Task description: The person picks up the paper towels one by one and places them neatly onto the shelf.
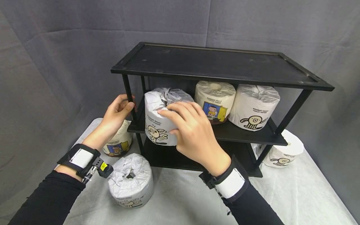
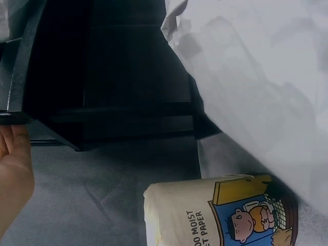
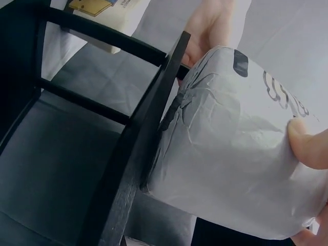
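A: From the head view, where is the held roll (image 1: 153,125)?

B: At the left end of the rack (image 1: 211,64), on its middle level. Its base shows below that level's front edge, so it seems to overhang. The right hand (image 1: 194,134) has its fingers spread round it, presumably because the rack's top leaves little room above.

A: And the left hand (image 1: 116,112)?

B: Its fingers curl narrowly round the rack's left front post (image 1: 127,89), perhaps to steady it. That post stands between this hand and the roll.

A: What's around?

B: A picture roll (image 1: 215,101) and a cartoon roll (image 1: 254,107) sit inside the rack, to the right. On the counter (image 1: 174,200), a crumpled roll (image 1: 126,187) stands before the rack's left corner, a cream roll (image 1: 116,143) to its left, and an end roll (image 1: 291,147) to its right.

A: The left wrist view?

B: White paper, probably the crumpled roll, blocks part of the rack; the left fingertips are hidden behind its edge.

A: The right wrist?

B: The held roll overlaps the rack's edge, the right thumb pressing its side.
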`<control>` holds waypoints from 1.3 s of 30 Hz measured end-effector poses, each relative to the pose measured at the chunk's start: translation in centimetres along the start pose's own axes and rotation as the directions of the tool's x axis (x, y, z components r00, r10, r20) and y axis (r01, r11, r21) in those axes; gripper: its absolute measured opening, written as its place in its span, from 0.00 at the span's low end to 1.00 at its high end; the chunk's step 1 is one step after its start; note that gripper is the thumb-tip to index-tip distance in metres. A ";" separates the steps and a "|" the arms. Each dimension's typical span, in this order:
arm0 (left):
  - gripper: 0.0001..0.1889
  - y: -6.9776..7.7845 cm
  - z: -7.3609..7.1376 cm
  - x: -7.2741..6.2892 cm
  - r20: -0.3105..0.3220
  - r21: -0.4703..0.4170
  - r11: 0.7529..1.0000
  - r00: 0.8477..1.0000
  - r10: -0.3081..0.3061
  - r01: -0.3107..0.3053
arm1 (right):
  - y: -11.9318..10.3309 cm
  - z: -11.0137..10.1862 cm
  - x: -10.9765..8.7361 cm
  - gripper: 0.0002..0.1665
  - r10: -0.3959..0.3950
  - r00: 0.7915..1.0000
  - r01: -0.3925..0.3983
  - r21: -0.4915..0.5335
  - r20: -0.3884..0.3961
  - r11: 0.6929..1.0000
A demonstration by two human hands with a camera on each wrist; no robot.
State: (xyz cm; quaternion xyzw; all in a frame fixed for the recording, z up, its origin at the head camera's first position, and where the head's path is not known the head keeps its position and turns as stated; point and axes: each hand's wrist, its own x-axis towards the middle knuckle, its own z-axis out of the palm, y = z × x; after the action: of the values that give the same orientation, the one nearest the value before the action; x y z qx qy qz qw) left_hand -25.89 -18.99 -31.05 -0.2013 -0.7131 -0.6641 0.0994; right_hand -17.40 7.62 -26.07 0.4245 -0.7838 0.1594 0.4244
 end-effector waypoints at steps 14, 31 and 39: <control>0.14 -0.2 0.0 0.1 0.002 0.027 1.000 1.000 -0.011 0.011 | 1.2 1.4 1.2 0.37 -0.017 0.997 0.022 -0.052 0.080 0.998; 0.18 -0.2 0.0 0.1 0.014 0.006 1.000 1.000 -0.007 0.007 | 1.8 0.8 1.9 0.34 0.044 0.981 -0.042 -0.010 0.191 0.999; 0.19 -0.1 0.0 0.0 0.012 0.021 1.000 1.000 -0.014 0.013 | 1.9 0.8 2.0 0.33 0.070 0.986 -0.069 -0.009 0.154 0.998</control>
State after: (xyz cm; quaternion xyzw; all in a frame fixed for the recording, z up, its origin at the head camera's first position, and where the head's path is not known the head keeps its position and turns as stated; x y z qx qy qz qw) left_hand -25.95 -18.98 -31.18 -0.1995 -0.7221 -0.6559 0.0927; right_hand -19.90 7.16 -24.78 0.4071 -0.8288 0.1394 0.3576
